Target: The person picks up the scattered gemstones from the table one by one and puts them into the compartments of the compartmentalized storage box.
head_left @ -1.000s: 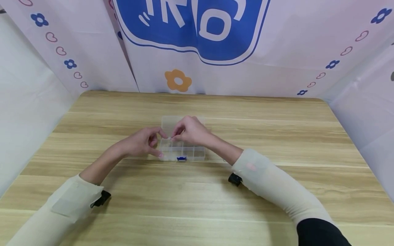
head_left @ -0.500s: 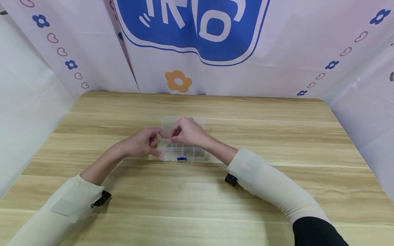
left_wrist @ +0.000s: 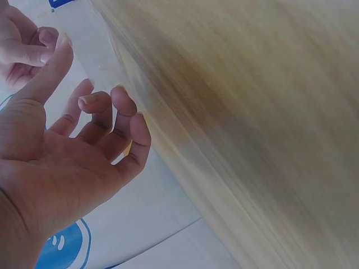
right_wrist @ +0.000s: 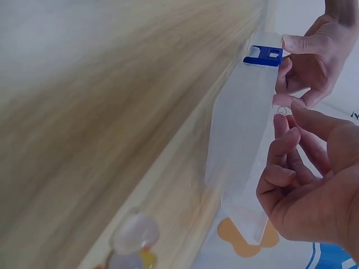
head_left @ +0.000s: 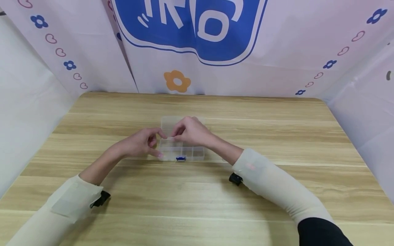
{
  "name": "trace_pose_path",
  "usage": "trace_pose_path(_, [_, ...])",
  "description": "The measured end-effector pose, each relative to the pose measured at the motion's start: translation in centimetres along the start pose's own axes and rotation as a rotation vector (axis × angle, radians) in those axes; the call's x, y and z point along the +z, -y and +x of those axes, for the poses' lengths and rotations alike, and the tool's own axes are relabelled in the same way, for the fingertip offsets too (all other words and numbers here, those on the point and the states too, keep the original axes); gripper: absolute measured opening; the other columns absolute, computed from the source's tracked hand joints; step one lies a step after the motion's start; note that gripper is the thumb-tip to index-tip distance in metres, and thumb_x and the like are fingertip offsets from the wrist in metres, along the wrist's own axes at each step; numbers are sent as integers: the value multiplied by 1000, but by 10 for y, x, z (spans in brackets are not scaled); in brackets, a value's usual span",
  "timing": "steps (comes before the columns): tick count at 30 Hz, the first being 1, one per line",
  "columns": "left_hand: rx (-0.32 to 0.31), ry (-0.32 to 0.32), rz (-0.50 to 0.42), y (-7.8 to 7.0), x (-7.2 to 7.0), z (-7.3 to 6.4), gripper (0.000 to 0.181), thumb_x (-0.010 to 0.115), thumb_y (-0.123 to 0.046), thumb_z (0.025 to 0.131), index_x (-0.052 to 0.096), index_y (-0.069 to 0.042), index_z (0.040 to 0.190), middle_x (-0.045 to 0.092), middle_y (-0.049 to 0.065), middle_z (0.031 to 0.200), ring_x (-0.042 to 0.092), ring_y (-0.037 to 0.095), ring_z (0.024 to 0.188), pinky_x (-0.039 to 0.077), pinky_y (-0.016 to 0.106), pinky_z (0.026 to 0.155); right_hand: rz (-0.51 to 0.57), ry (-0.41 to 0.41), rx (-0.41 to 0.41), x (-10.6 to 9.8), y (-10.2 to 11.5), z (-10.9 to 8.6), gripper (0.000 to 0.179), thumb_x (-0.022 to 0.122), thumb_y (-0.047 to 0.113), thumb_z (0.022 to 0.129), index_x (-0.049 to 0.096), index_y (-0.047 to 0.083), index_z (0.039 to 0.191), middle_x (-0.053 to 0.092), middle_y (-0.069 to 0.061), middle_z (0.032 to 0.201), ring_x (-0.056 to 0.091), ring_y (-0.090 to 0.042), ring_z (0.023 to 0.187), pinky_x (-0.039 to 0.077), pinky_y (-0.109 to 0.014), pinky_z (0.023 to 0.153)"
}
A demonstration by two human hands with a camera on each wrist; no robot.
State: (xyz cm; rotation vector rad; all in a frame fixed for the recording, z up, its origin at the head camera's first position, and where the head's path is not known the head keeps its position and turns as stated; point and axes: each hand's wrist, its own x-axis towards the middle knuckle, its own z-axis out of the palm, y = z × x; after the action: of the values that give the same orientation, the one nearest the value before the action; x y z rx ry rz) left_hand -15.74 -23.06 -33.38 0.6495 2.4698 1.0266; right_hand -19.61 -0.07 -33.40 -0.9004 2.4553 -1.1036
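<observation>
Box [head_left: 198, 153] braced by left hand [head_left: 143, 141]; ring [right_wrist: 282, 110] pinched in right hand [head_left: 192, 131]

Head view: I find the clear, compartmented box at the centre of the frame, on the table [head_left: 197, 205]. Its lid [head_left: 166, 123] lies back, toward the top of the frame. The blue latch [head_left: 181, 158] is on the near wall. The left hand grasps the box's left end, thumb at the near corner, index finger at the far edge. The right hand comes in over the far compartments, thumb and fingertips together.

Left wrist view: I see the left hand's other fingers loosely bent at left; the right hand is at upper left.

Right wrist view: I note the small ring between the right thumb and fingertips, right of centre; exact contact is too fine to tell. Blurred small items [right_wrist: 137, 232] lie at lower left.
</observation>
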Motion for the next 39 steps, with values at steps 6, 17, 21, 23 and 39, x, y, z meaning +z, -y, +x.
trace_pose_path(6, [17, 2, 7, 0, 1, 0, 50, 86, -7, 84, 59, 7, 123, 41, -1, 70, 39, 14, 66, 36, 27, 63, -8, -22, 7, -9, -8, -12, 6, 82, 11, 90, 81, 6, 93, 76, 0, 83, 69, -11, 77, 52, -22, 71])
trace_pose_path(17, [-9, 14, -4, -1, 2, 0, 52, 85, -5, 84, 57, 8, 126, 41, 1, 72, 39, 16, 69, 37, 27, 64, 18, -23, 4, -24, -27, -37, 9, 79, 9, 91, 79, 2, 97, 74, -2, 83, 68, -15, 79, 56, -27, 71])
trace_pose_path(21, [-25, 15, 10, -2, 1, -1, 52, 85, -5, 84, 57, 8, 126, 41, 1, 72, 40, 17, 70, 38, 28, 65, 16, -39, -11, -31, -31, -48, 9, 78, 8, 92, 78, 2, 98, 74, -2, 84, 69, -18, 81, 56, -29, 71])
trace_pose_path(23, [-30, 13, 21, -3, 0, -1, 52, 85, -5, 84, 58, 8, 126, 41, 1, 72, 41, 17, 71, 38, 28, 66, 19, -50, -13, -35, -33, -53, 9, 78, 7, 92, 78, 1, 99, 74, -2, 84, 69, -19, 81, 56, -30, 70])
trace_pose_path(39, [-44, 18, 41, -3, -1, 1, 53, 86, -6, 83, 58, 7, 126, 42, 1, 73, 41, 19, 72, 37, 29, 65, -36, -65, 72, -61, -56, -90, 9, 77, 9, 93, 77, 1, 99, 75, -4, 89, 68, -18, 83, 57, -33, 74])
